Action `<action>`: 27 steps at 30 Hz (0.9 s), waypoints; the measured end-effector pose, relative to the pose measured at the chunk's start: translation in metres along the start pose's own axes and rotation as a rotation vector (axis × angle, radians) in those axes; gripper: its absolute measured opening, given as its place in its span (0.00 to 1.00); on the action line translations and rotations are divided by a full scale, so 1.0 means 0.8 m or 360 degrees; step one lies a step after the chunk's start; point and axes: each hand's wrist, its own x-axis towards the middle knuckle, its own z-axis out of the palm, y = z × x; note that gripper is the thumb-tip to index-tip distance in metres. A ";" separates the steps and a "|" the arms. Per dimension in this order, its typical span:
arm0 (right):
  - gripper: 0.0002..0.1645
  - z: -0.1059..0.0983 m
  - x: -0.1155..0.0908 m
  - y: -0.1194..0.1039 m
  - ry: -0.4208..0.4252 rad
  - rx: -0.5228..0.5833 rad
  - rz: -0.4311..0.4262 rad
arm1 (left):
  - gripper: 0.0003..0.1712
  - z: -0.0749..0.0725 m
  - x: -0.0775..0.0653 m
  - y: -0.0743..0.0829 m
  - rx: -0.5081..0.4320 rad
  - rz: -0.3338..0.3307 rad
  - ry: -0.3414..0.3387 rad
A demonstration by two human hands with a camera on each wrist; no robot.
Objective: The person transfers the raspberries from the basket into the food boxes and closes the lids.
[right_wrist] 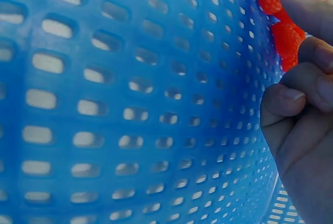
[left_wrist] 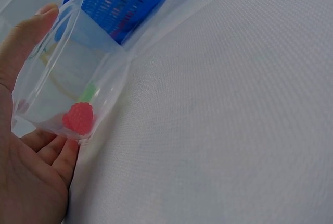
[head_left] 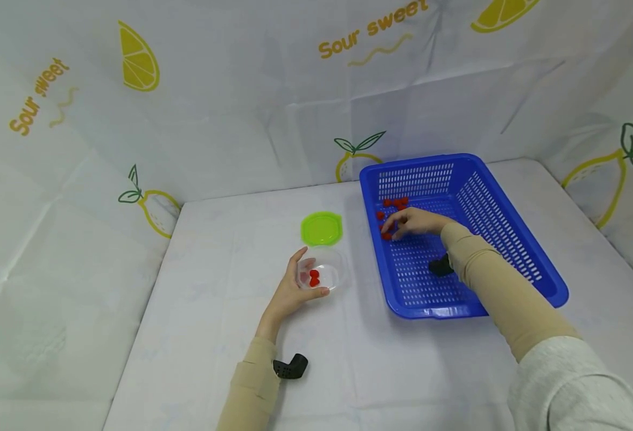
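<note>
Two red berries [head_left: 314, 278] in the clear cup [head_left: 324, 263] gripped by the left hand [head_left: 294, 291], more in the blue basket [head_left: 510, 239] under the pinching right hand [head_left: 413, 221].

A small clear plastic cup [head_left: 323, 272] stood upright on the counter [head_left: 230, 269] just left of the blue slotted basket [head_left: 510, 239], holding two red raspberries [head_left: 313, 278], while several more red raspberries [head_left: 394, 204] lay scattered on the basket's far left floor.
</note>
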 end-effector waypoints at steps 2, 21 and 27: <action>0.16 0.000 -0.001 0.001 0.0004 -0.0013 0.0021 | 0.57 0.000 0.000 0.000 -0.0012 0.0004 -0.0006; 0.18 0.004 0.000 0.008 0.0017 -0.0100 -0.0010 | 0.57 0.000 0.001 -0.002 -0.0049 0.0008 -0.0004; 0.19 0.007 -0.001 0.006 0.0020 -0.0122 0.0025 | 0.57 0.000 0.001 -0.002 -0.0057 0.0007 0.0001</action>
